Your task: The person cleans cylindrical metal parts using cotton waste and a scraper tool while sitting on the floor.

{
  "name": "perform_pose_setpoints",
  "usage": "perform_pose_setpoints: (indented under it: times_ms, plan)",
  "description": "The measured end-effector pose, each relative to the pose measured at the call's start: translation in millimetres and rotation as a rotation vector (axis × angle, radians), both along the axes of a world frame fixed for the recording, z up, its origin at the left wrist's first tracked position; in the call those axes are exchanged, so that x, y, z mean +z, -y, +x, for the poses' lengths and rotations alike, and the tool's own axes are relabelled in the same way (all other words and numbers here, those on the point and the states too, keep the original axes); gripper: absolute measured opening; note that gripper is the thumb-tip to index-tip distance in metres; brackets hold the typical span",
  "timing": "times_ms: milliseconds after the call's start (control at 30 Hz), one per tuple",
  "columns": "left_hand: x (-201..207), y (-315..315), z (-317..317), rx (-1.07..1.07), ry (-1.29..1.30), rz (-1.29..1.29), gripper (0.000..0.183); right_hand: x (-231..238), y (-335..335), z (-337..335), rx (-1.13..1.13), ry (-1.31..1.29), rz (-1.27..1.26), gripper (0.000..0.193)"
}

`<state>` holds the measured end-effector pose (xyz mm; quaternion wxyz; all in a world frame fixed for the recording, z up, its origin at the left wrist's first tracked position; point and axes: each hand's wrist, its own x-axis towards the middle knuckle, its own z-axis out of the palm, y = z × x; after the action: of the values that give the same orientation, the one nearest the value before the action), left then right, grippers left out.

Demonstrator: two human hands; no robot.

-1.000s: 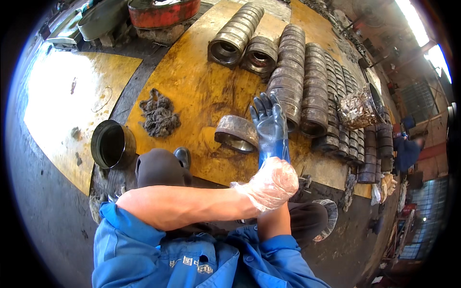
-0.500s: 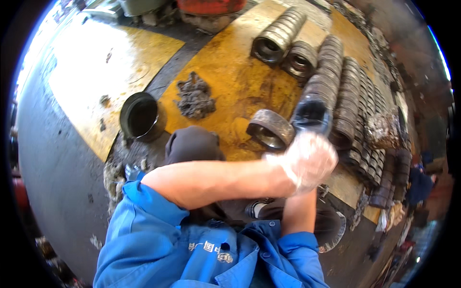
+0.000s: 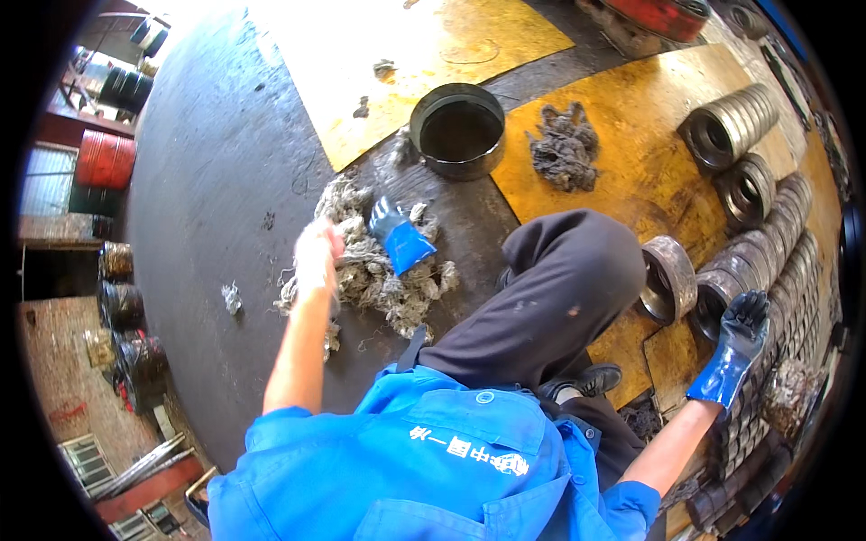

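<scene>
My left hand [image 3: 317, 254], in a thin clear plastic covering, is beside a heap of grey fibrous rags [image 3: 383, 293]; it is smeared by motion and its fingers are unclear. A blue rubber glove [image 3: 408, 247] with dark fingers lies on that heap, just right of the hand. My right hand [image 3: 741, 338] wears a similar blue glove, black over the fingers. Its fingers are partly extended and nothing shows in it. It hovers over a row of metal rings [image 3: 729, 284], with a single loose metal ring [image 3: 668, 279] to its left.
A round dark pan [image 3: 458, 132] of dark liquid stands ahead. To its right a grey rag clump [image 3: 566, 149] lies on a yellow stained sheet [image 3: 622, 117]. More stacked rings [image 3: 735, 124] are at the far right. Drums [image 3: 105, 160] stand at the left.
My left arm has swung from across my body, beside my right hand, over to the rags at the left. My right hand now shows apart in its glove. The view has turned left.
</scene>
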<state>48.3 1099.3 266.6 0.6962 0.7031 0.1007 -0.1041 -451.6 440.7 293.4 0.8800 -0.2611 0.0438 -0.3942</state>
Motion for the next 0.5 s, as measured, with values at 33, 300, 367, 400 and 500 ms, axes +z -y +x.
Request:
perform_pose_setpoints:
  times_ms: [33,300,367,400,500]
  plan:
    - [-25,-6,-28,0.037,-0.198,0.059,0.019,4,2,2,0.009,-0.012,-0.01,0.047]
    - [-194,25,-125,-0.795,0.406,0.73,0.033,20,-8,52,0.183,-0.061,-0.084,0.046]
    - [-189,69,-111,-0.934,0.199,0.914,0.039,37,-14,54,0.19,-0.061,-0.112,0.045]
    - [-204,59,-108,-0.918,0.194,0.938,0.039,51,-40,80,-0.194,-0.315,0.062,0.044]
    - [-243,57,-98,-0.8,0.734,1.052,0.043,29,-13,26,0.106,-0.127,-0.037,0.043]
